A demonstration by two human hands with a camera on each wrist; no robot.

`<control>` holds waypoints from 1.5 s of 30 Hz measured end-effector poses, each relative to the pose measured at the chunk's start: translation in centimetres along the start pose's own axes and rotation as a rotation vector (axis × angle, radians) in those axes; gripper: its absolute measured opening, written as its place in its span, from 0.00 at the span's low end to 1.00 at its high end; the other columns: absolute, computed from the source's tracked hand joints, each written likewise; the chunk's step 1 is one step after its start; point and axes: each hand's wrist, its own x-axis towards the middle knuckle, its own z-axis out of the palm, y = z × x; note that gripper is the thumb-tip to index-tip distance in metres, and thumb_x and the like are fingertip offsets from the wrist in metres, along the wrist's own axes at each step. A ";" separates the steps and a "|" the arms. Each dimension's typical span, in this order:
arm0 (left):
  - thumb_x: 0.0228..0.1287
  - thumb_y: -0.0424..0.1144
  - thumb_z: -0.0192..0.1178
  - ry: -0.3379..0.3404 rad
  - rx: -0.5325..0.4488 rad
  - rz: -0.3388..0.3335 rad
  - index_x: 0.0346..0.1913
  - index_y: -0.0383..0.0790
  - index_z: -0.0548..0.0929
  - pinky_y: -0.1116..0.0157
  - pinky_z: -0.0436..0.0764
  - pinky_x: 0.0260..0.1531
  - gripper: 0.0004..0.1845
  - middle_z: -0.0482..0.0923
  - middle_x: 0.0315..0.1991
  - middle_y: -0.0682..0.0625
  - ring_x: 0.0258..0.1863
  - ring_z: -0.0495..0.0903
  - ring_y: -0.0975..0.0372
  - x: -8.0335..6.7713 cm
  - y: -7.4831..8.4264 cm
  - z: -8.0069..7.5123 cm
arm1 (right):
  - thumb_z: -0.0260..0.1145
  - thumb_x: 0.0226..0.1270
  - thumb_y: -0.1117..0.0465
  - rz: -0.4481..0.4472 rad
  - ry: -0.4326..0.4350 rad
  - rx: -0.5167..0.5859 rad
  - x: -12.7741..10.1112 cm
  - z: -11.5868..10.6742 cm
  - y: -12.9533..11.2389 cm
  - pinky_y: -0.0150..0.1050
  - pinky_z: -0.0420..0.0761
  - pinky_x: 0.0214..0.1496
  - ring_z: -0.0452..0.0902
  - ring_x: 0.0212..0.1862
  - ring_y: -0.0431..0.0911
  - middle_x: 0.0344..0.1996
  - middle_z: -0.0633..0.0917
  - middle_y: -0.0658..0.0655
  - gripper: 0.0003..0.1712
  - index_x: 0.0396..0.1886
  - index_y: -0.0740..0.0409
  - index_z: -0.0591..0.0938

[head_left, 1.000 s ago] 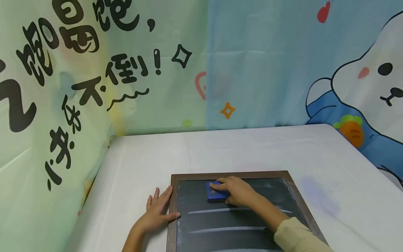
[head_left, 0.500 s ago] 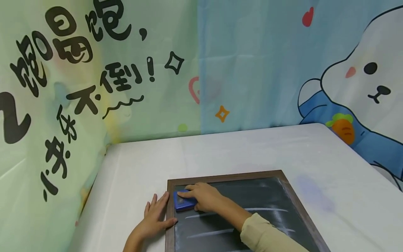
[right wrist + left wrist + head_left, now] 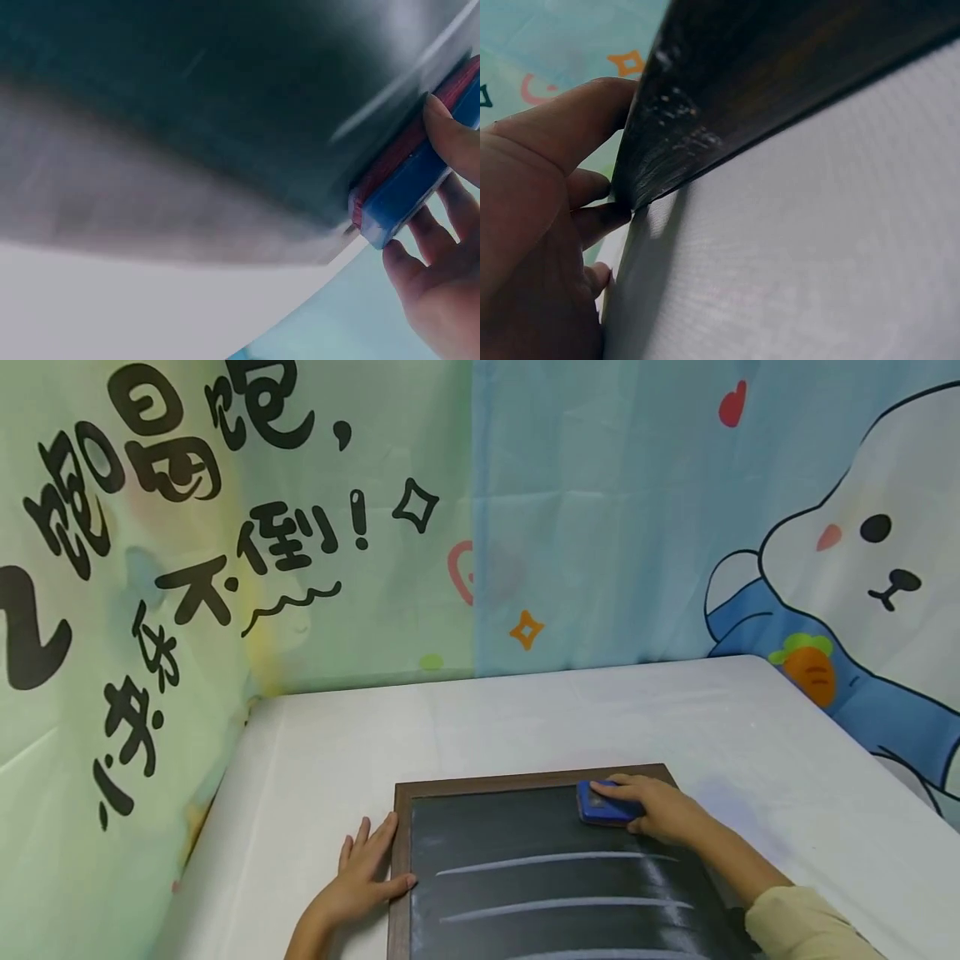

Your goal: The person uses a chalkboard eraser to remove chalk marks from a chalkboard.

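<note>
A blackboard (image 3: pixel 480 823) in a brown wooden frame lies on the table with white chalk lines across it. My right hand (image 3: pixel 660 808) grips a blue board eraser (image 3: pixel 604 803) by its sides, near the top right of the writing surface. The right wrist view shows the thumb on one side of the eraser (image 3: pixel 412 180), fingers on the other, and a red felt layer facing the board. My left hand (image 3: pixel 358 875) rests at the frame's left edge with fingers extended and thumb over the wood. In the left wrist view, fingertips touch the dark frame side (image 3: pixel 705 112).
A white cloth covers the table (image 3: pixel 337 743). Behind it hangs a blue and green printed curtain (image 3: pixel 600 510) with black lettering and a cartoon bear, and it continues along the left side. The board's lower part lies outside the head view.
My right hand slid the eraser left along the board's top to the left corner, then back right to near the right corner. The left hand kept its place on the frame.
</note>
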 end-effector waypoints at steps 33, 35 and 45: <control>0.57 0.49 0.61 0.000 0.018 0.016 0.71 0.36 0.45 0.43 0.25 0.64 0.47 0.45 0.71 0.38 0.71 0.30 0.43 0.5 -0.4 0.0 | 0.74 0.41 0.61 0.014 -0.002 0.017 -5.5 1.0 0.4 0.62 0.74 0.45 0.69 0.52 0.70 0.55 0.75 0.67 0.38 0.58 0.48 0.75; 0.57 0.49 0.61 -0.002 0.022 0.019 0.71 0.36 0.45 0.43 0.25 0.64 0.47 0.45 0.71 0.38 0.71 0.30 0.43 0.6 -0.3 0.0 | 0.75 0.41 0.60 0.018 0.002 0.016 -5.5 1.0 0.1 0.61 0.74 0.44 0.69 0.52 0.68 0.55 0.76 0.67 0.38 0.58 0.47 0.76; 0.57 0.49 0.62 0.016 0.009 0.012 0.71 0.35 0.47 0.43 0.25 0.63 0.47 0.46 0.71 0.37 0.70 0.30 0.41 0.3 -0.3 -0.1 | 0.75 0.42 0.59 -0.116 -0.009 -0.082 -0.6 1.3 -7.3 0.59 0.73 0.49 0.74 0.49 0.62 0.54 0.78 0.64 0.38 0.59 0.48 0.75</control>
